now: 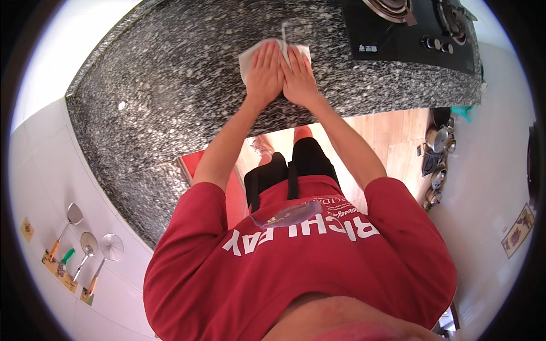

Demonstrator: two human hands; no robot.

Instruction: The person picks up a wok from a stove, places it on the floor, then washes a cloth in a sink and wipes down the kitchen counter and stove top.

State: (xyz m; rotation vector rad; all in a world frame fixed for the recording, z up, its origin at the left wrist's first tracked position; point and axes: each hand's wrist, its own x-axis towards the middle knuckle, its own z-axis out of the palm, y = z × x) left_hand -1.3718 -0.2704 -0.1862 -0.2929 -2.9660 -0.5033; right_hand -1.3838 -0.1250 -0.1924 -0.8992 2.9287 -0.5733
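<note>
A white cloth (245,62) lies spread on a black-and-white speckled granite countertop (183,76). Flat on the cloth's left and middle part rests my left hand (265,72), palm down, fingers pointing away from me. My right hand (299,77) lies flat on the cloth's right part, close against the left. Both hold the cloth down against the stone. The cloth's middle is hidden under my palms, while its left edge and upper right corner show. Just beyond my fingertips a thin pale streak, perhaps a reflection, crosses the granite.
A black glass gas hob (384,42) with knobs sits at the right. Ladles and strainers (88,245) hang on the left wall. A red cabinet front (236,196) is below the counter. Pots (437,138) line the right wall. A small white spot (122,105) marks the granite.
</note>
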